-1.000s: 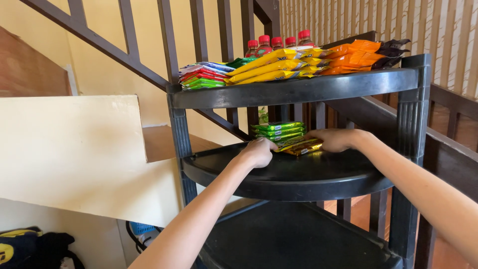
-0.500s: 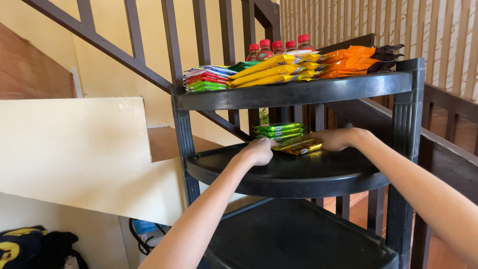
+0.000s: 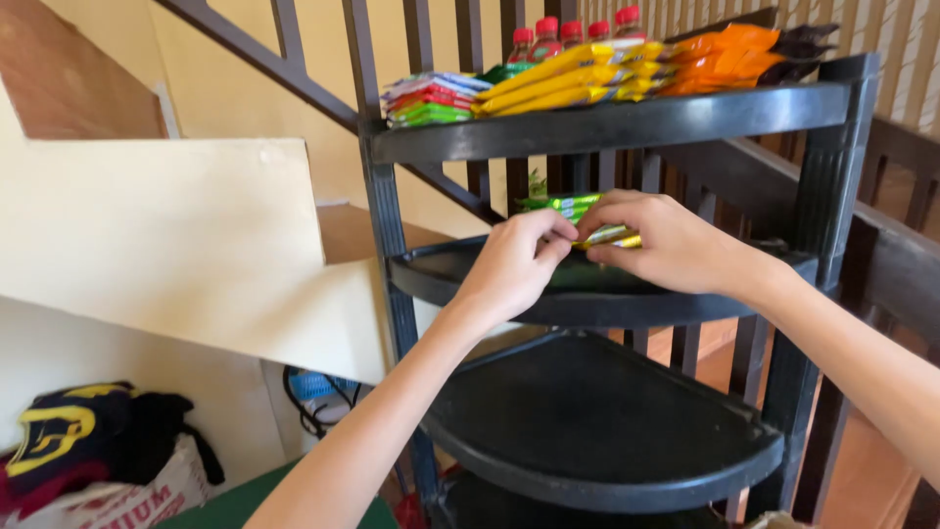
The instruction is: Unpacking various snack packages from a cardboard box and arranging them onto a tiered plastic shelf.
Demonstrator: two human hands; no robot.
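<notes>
A black tiered corner rack [image 3: 627, 122] stands against a stair railing. Over its middle shelf [image 3: 441, 274], my left hand [image 3: 514, 264] and my right hand [image 3: 666, 240] meet, both pinching a small stack of gold and yellow snack packets [image 3: 612, 236]. Green packets [image 3: 558, 204] show just behind my hands. The top shelf carries rows of yellow packets [image 3: 568, 78], orange packets [image 3: 725, 54], red and green packets [image 3: 431, 98] and several red-capped bottles [image 3: 573, 29].
A bare black lower shelf [image 3: 587, 411] sits under my forearms. Cream stair steps [image 3: 176, 225] rise at the left. A dark and yellow cloth on a sack [image 3: 88, 441] lies at the bottom left. Wooden railing bars [image 3: 911, 147] run behind on the right.
Both hands have come together and lifted the gold packets off the middle shelf. The view has moved closer to the rack.
</notes>
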